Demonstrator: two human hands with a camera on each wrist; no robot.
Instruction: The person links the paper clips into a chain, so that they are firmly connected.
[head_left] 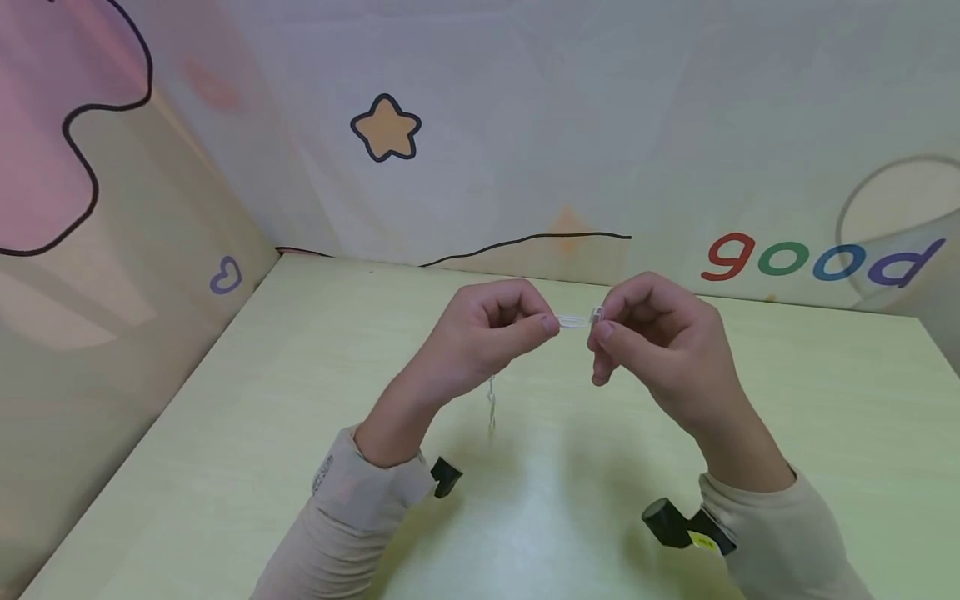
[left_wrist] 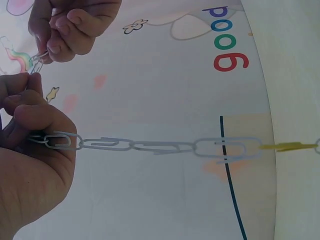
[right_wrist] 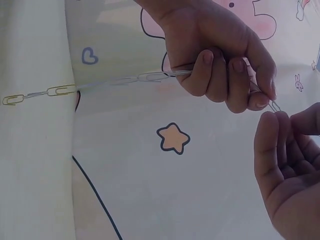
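Note:
In the head view my left hand [head_left: 491, 333] pinches a silvery-white paper clip [head_left: 573, 321] between thumb and forefinger. My right hand [head_left: 667, 342] faces it and pinches a small pale paper clip [head_left: 597, 315] at its fingertips. The two clips meet or nearly meet; whether they are linked I cannot tell. From under the left palm hangs a chain of paper clips [left_wrist: 106, 144], mostly silvery-white, with a yellow paper clip [left_wrist: 285, 146] further down. Another yellow paper clip [right_wrist: 13, 100] ends the visible chain in the right wrist view. Part of the chain is hidden inside the left hand.
Both hands are above a pale green table [head_left: 300, 400]. A printed backdrop [head_left: 510, 150] with a star and the word "good" stands behind it, and a side panel [head_left: 112, 350] rises on the left. Each wrist carries a black camera mount [head_left: 667, 523].

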